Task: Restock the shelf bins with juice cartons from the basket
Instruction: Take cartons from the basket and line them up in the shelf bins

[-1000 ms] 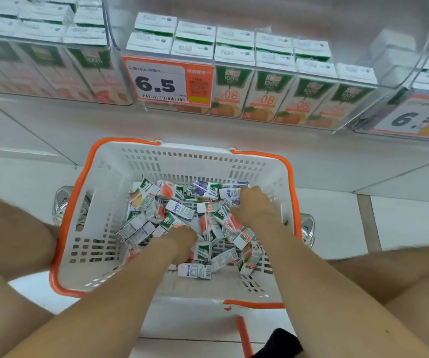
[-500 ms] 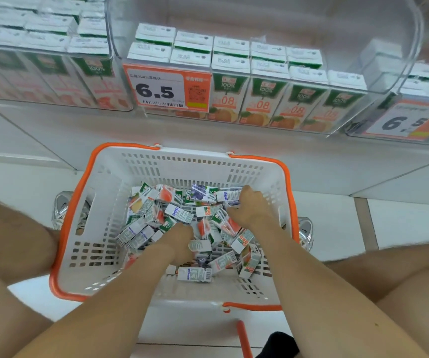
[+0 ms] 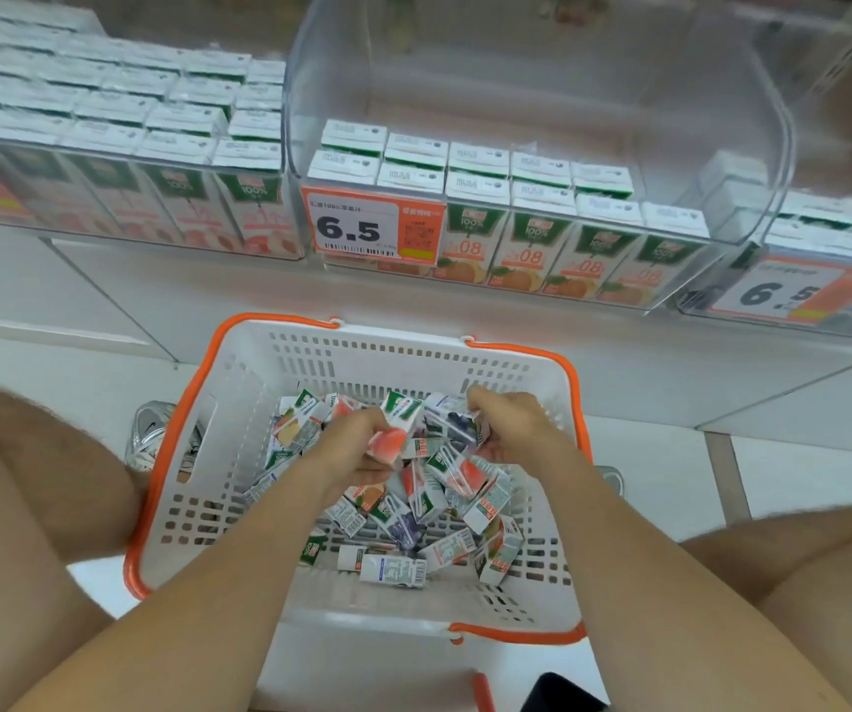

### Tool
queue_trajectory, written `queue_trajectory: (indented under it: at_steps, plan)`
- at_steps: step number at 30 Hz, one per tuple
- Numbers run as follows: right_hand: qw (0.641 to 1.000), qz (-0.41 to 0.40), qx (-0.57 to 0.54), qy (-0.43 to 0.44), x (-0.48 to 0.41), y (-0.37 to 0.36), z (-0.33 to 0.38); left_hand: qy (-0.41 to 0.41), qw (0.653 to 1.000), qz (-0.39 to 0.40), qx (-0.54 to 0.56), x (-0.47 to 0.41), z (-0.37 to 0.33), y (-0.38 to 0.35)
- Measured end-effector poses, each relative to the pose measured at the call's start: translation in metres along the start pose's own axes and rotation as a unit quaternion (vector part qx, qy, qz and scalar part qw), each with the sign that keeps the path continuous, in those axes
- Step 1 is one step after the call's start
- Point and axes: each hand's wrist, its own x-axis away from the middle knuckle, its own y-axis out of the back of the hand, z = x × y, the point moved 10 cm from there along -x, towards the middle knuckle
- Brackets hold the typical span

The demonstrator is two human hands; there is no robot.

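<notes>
A white basket (image 3: 239, 403) with an orange rim sits on the floor between my knees, and several small juice cartons (image 3: 444, 511) lie jumbled in it. My left hand (image 3: 352, 449) grips a green-and-peach carton (image 3: 395, 423), raised above the pile. My right hand (image 3: 511, 429) holds a purple blueberry carton (image 3: 452, 418) just beside it. Above, a clear shelf bin (image 3: 752, 146) holds rows of orange juice cartons (image 3: 526, 233) at its front, with open room behind them.
A full clear bin of peach cartons (image 3: 157, 161) stands to the left, another bin (image 3: 834, 249) to the right. Orange price tags (image 3: 372, 231) reading 6.5 hang on the bin fronts. A shoe (image 3: 149, 439) shows left of the basket. A dark object (image 3: 557, 693) lies at the bottom edge.
Both hands have risen out of the pile, each now holding a carton. The view has tilted up, showing more of the shelf bins.
</notes>
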Motion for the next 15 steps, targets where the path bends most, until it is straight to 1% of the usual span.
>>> queue_trajectory:
  at_steps: [1, 2, 4, 6, 8, 10, 13, 15]
  plan:
    - [0.996, 0.051, -0.071, -0.020, 0.010, -0.008, 0.002, 0.002, 1.000, -0.002, 0.029, 0.006, -0.003, -0.001]
    - [0.988, 0.098, -0.114, -0.029, 0.023, -0.014, 0.007, -0.001, 0.999, 0.001, 0.046, 0.012, -0.008, -0.003]
    - [0.976, 0.155, -0.154, -0.027, 0.041, -0.021, 0.017, -0.013, 0.998, 0.016, 0.056, 0.024, -0.021, -0.009]
    - [0.972, 0.177, -0.155, -0.007, 0.053, -0.021, 0.029, -0.036, 0.998, 0.047, 0.022, 0.040, -0.039, -0.020]
    - [0.967, 0.212, -0.137, 0.018, 0.066, -0.024, 0.044, -0.068, 0.995, 0.074, -0.028, 0.053, -0.057, -0.033]
    - [0.968, 0.227, -0.089, 0.065, 0.086, -0.028, 0.066, -0.115, 0.989, 0.070, -0.060, 0.072, -0.079, -0.038]
    - [0.970, 0.207, -0.023, 0.126, 0.110, -0.024, 0.089, -0.170, 0.982, 0.070, -0.051, 0.097, -0.104, -0.039]
    - [0.969, 0.194, -0.005, 0.151, 0.125, -0.018, 0.102, -0.202, 0.976, 0.058, -0.053, 0.112, -0.118, -0.037]
